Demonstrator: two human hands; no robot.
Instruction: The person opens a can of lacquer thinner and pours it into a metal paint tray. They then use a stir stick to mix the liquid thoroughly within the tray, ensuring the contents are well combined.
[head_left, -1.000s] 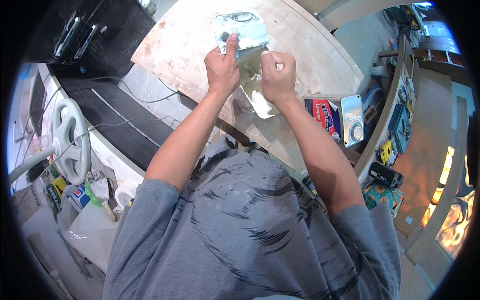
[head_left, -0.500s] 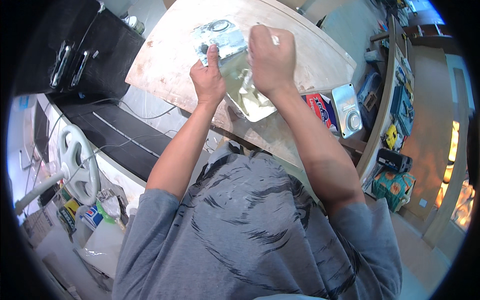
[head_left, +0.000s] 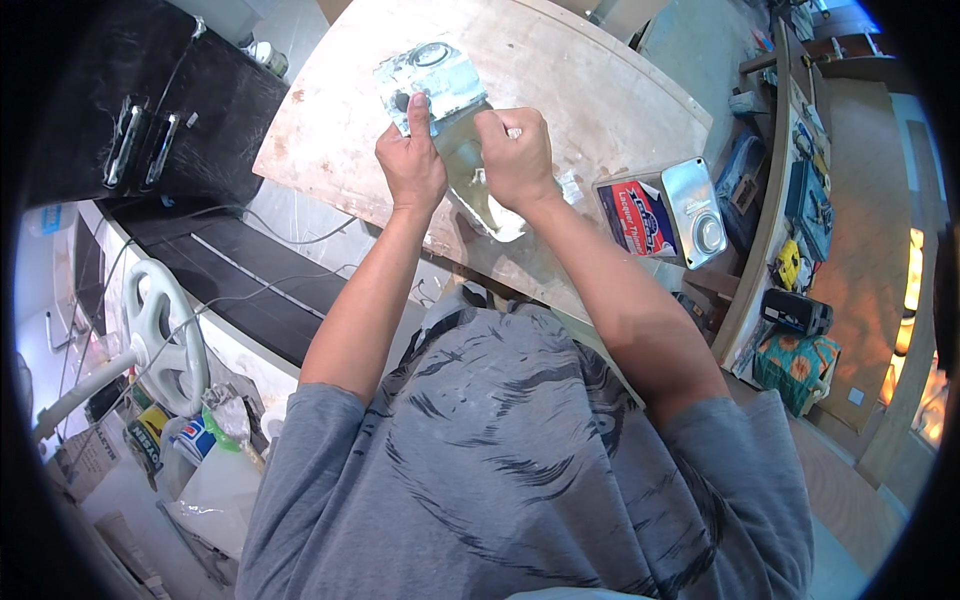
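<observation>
A rectangular metal can (head_left: 455, 88) lies tilted on the wooden table, its silver top smeared with white and bearing a round raised rim. Its plain side (head_left: 462, 165) looks dull gold-green, with bright white patches near the bottom end. My left hand (head_left: 412, 165) is closed around the can's left side near the top, thumb pointing up along it. My right hand (head_left: 518, 160) is a fist at the can's right side. A small pale bit shows at its knuckles, but what the fist holds is hidden.
A pale, stained wooden table (head_left: 340, 100) spreads under the work. On its right edge lies a second can (head_left: 640, 215) with a red and blue label and silver top. A white handwheel (head_left: 165, 340) stands at left, near loose cables. Tools crowd a shelf (head_left: 790, 250) at right.
My right fist has come down and a little left, from above the can to against its side. My left hand keeps its hold on the can.
</observation>
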